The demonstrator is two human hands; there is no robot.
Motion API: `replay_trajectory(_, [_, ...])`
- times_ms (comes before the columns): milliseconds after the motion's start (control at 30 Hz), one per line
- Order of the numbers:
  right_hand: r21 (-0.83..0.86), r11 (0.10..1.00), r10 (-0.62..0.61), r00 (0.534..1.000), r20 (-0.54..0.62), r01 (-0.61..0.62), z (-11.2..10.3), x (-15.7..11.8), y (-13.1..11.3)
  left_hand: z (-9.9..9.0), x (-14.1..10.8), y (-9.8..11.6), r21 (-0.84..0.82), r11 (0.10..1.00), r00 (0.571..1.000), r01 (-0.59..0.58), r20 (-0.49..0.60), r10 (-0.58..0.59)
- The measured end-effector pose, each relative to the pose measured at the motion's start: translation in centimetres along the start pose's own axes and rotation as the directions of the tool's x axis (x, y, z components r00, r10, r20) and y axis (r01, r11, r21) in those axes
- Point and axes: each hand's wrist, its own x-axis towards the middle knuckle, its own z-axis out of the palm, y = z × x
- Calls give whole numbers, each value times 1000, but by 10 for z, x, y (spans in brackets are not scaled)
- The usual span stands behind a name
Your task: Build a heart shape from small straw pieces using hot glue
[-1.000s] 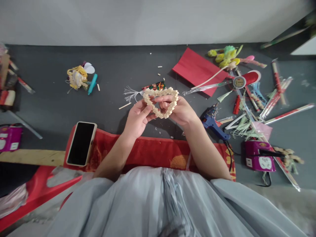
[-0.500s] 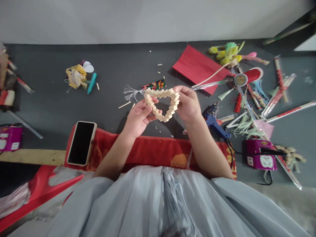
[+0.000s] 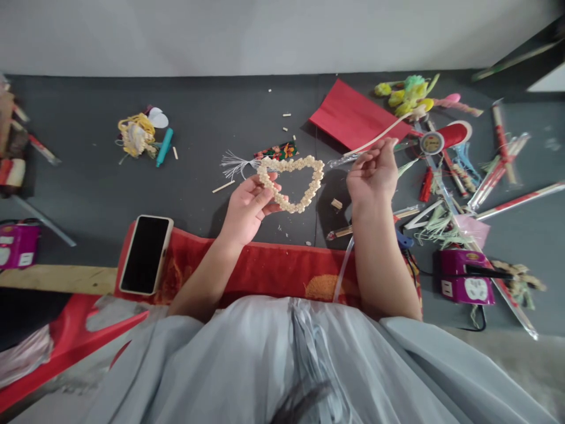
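Observation:
A cream heart-shaped frame made of small pieces [image 3: 318, 176] is gripped on its left side by my left hand [image 3: 249, 206], above the dark table. My right hand [image 3: 373, 174] is off the frame, raised to its right with the palm turned up and the fingers curled; whether anything lies between them is too small to tell. Below the heart's right side, a small wooden piece [image 3: 336, 204] lies on the table. Behind the heart are a dark floral strip [image 3: 282, 151] and a fan of white threads [image 3: 233, 164]. The blue glue gun [image 3: 404, 239] is mostly hidden by my right arm.
A red sheet [image 3: 348, 115] lies at the back, with wrapped sticks, tassels and a tape roll [image 3: 431, 142] at right. A purple power socket [image 3: 468, 277] sits front right. At left are a phone [image 3: 146, 254], a teal tube [image 3: 165, 147] and yellow yarn [image 3: 136, 134].
My right hand has let go of the heart and moved right, turning its palm up. The small wooden piece now shows on the table. My left hand still holds the heart, now tilted slightly differently.

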Motion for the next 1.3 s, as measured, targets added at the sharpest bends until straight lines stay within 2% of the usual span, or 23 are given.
replay_trajectory(67, [-124,990,84,983,161,-64,9,-12,0,0,0,-1,25,1000,1000,-11,-11,11])
replay_trajectory(133, [-315,945,199,920,337,-89,19,-27,-1,0,1,-1,35,999,999,-19,-34,20])
replay_trajectory(167, [-377,921,246,894,374,-96,25,-35,-2,1,1,-1,40,999,998,-26,-48,28])
replay_trajectory(233, [-433,897,284,866,411,-88,35,-50,-5,1,2,-1,60,997,996,-48,-71,52])
replay_trajectory(333, [-520,841,418,786,455,-147,43,-64,-10,0,2,-2,139,984,991,-109,-67,120])
replay_trajectory(467, [-622,763,558,669,492,-179,45,-70,-16,-3,1,-1,257,942,975,-216,14,220])
replay_trajectory(567, [-656,739,595,606,529,-154,47,-73,-22,-6,0,1,306,925,974,-227,85,211])
replay_trajectory(767, [-669,742,571,569,591,-49,52,-78,-37,-14,1,1,375,875,948,-304,213,238])
replay_trajectory(900, [-677,736,582,538,610,-28,53,-78,-40,-20,2,-1,432,831,929,-349,275,247])
replay_trajectory(1200, [-724,690,614,543,573,-15,57,-79,-42,-22,2,2,521,781,925,-345,329,190])
replay_trajectory(1300, [-743,668,630,564,534,-43,58,-80,-40,-22,3,1,531,770,924,-353,327,197])
